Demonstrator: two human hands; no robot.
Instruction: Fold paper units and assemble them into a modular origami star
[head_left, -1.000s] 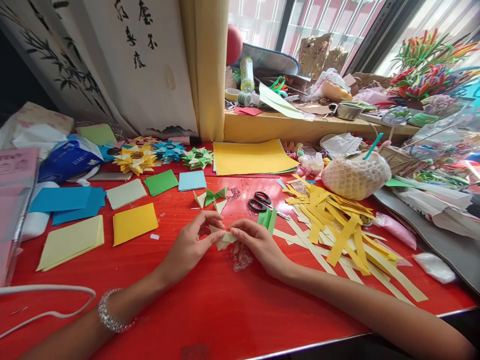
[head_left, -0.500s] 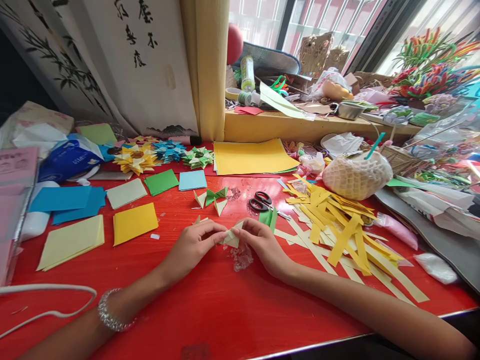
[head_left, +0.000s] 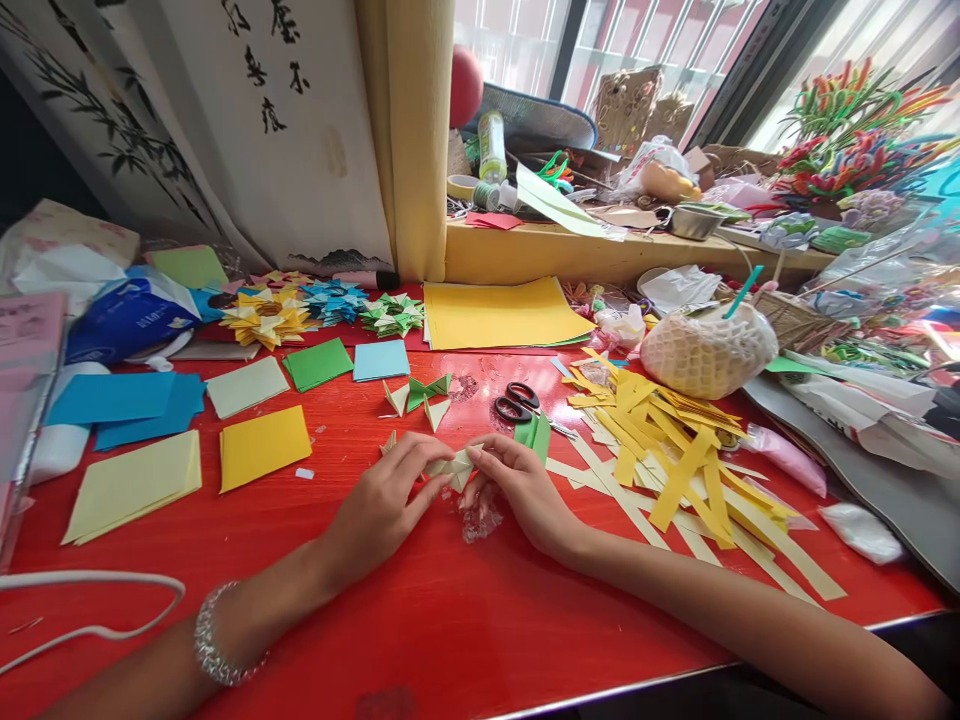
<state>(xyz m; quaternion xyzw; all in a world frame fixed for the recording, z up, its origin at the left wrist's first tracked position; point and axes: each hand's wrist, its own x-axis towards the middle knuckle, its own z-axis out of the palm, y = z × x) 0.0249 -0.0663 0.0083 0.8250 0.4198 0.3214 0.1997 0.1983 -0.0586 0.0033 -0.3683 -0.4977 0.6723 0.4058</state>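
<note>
My left hand [head_left: 386,500] and my right hand [head_left: 517,485] meet over the red table [head_left: 420,620] and pinch a small folded piece of pale yellow paper [head_left: 452,466] between their fingertips. A bead bracelet [head_left: 214,640] sits on my left wrist. Just beyond the hands lie small folded paper triangles [head_left: 418,395], cream and green. Black scissors [head_left: 515,402] lie beyond my right hand, beside folded green paper [head_left: 534,432]. A crumpled bit of clear film [head_left: 480,520] lies under my right hand.
Yellow and cream paper strips [head_left: 675,455] pile up on the right. Coloured paper squares [head_left: 264,445] lie on the left, folded paper stars [head_left: 330,305] at the back. A netted round object [head_left: 709,350] stands right of centre; the window sill [head_left: 600,255] is cluttered. A white cable [head_left: 90,600] crosses the near left.
The hands have turned and refolded the pale paper piece, shifting it slightly away from me. My left fingers have closed more tightly over it.
</note>
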